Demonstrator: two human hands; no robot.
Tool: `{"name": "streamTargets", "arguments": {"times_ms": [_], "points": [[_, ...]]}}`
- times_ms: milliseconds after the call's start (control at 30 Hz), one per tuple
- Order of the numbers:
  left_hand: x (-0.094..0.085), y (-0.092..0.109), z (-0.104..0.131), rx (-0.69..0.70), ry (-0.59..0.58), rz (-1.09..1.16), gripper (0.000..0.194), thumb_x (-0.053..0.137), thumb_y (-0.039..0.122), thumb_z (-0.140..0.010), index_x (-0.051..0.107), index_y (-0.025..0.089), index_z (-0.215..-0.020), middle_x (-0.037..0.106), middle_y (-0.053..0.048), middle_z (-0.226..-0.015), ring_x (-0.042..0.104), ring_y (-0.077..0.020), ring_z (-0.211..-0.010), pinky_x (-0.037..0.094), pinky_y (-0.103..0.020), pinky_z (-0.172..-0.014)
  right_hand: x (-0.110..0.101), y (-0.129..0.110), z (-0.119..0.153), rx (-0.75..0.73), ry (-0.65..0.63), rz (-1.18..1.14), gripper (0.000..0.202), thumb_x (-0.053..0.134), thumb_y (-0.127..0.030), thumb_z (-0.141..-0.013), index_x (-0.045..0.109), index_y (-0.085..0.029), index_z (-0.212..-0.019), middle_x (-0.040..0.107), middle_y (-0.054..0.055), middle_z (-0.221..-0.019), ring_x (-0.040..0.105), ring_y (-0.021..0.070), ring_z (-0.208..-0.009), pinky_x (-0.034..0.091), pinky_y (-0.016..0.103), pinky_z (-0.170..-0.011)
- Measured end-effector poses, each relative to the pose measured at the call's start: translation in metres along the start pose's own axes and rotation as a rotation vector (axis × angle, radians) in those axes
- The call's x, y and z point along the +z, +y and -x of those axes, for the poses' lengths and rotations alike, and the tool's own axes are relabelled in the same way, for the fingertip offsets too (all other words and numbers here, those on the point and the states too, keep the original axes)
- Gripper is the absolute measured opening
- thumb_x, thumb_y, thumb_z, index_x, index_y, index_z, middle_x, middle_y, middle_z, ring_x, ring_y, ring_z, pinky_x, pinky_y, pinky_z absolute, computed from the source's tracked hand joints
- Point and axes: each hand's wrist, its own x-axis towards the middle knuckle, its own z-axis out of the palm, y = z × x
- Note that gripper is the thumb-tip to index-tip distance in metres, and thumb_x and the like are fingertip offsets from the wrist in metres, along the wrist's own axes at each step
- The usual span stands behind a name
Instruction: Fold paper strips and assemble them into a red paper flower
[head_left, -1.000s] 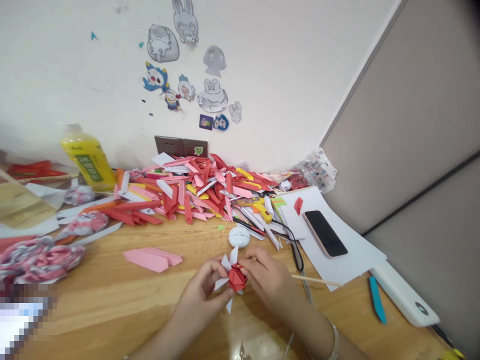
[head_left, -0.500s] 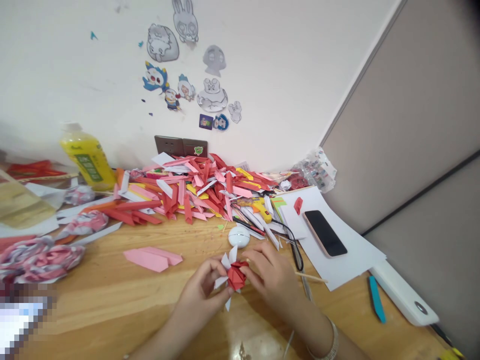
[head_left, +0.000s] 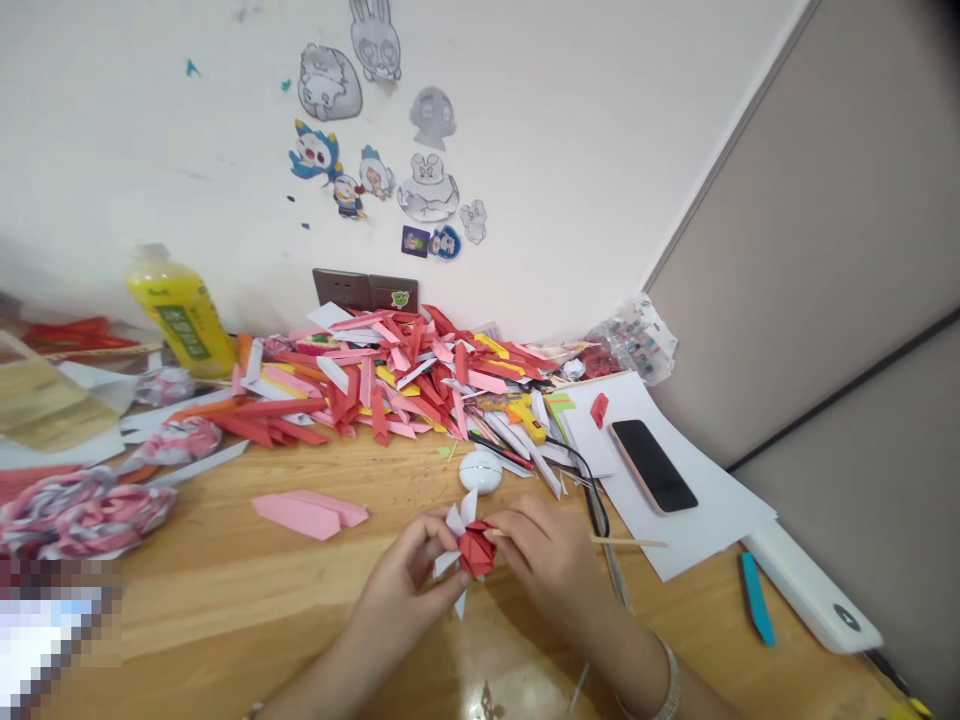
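Near the front middle of the wooden table, a folded paper flower has a red centre and white pointed petals spreading to its left, above and below. My left hand pinches it from the left, thumb below and fingers curled behind. On the other side, my right hand is closed around a thin wooden stick. The stick's tip touches the red paper's right edge, and its other end sticks out to the right behind the hand. Two pink folded strips lie left of my hands.
A heap of folded paper strips lies along the wall, with a yellow bottle to its left. A yellow glue gun, white case, phone on white sheets and teal cutter are nearby.
The stick in my right hand has changed angle, now lying nearly level with its tip showing at the red paper. My left hand keeps its hold on the flower. The view has shifted slightly.
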Motion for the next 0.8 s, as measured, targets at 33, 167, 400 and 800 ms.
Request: {"name": "streamTargets", "arguments": {"times_ms": [33, 167, 400, 800], "points": [[-0.0001, -0.0001, -0.0001, -0.001, -0.001, 0.0, 0.022, 0.073, 0.017, -0.063, 0.052, 0.021, -0.067, 0.062, 0.002, -0.079, 0.059, -0.0131, -0.075, 0.049, -0.024, -0.07, -0.0001, -0.0001, 0.0, -0.01, -0.002, 0.004, 0.031, 0.035, -0.022, -0.095, 0.064, -0.016, -0.084, 0.06, 0.006, -0.072, 0.057, 0.0157, -0.064, 0.041, 0.026, -0.056], [-0.0003, 0.0, -0.0001, -0.001, 0.0, -0.005, 0.022, 0.073, 0.017, -0.063, 0.052, 0.021, -0.068, 0.062, 0.002, -0.082, 0.059, -0.0129, -0.074, 0.048, -0.024, -0.069, -0.0011, -0.0005, -0.0006, -0.035, -0.032, 0.036, 0.03, 0.035, -0.02, -0.095, 0.064, -0.015, -0.088, 0.06, 0.007, -0.072, 0.056, 0.0161, -0.063, 0.04, 0.026, -0.054], [-0.0001, 0.0012, -0.0002, 0.001, 0.003, -0.013, 0.021, 0.072, 0.015, -0.063, 0.052, 0.022, -0.067, 0.061, 0.003, -0.079, 0.058, -0.0135, -0.078, 0.048, -0.024, -0.072, -0.0006, 0.0011, -0.0004, -0.085, -0.074, 0.108, 0.031, 0.033, -0.018, -0.095, 0.063, -0.014, -0.091, 0.058, 0.006, -0.069, 0.051, 0.0154, -0.058, 0.034, 0.026, -0.05], [-0.0025, -0.002, 0.0, 0.015, -0.006, -0.025, 0.022, 0.073, 0.017, -0.063, 0.052, 0.021, -0.068, 0.062, 0.001, -0.083, 0.058, -0.0134, -0.075, 0.048, -0.025, -0.071, -0.0033, 0.0004, -0.0043, -0.059, 0.024, 0.05, 0.027, 0.038, -0.022, -0.095, 0.062, -0.013, -0.088, 0.06, 0.006, -0.072, 0.055, 0.0154, -0.062, 0.037, 0.026, -0.054]]}}
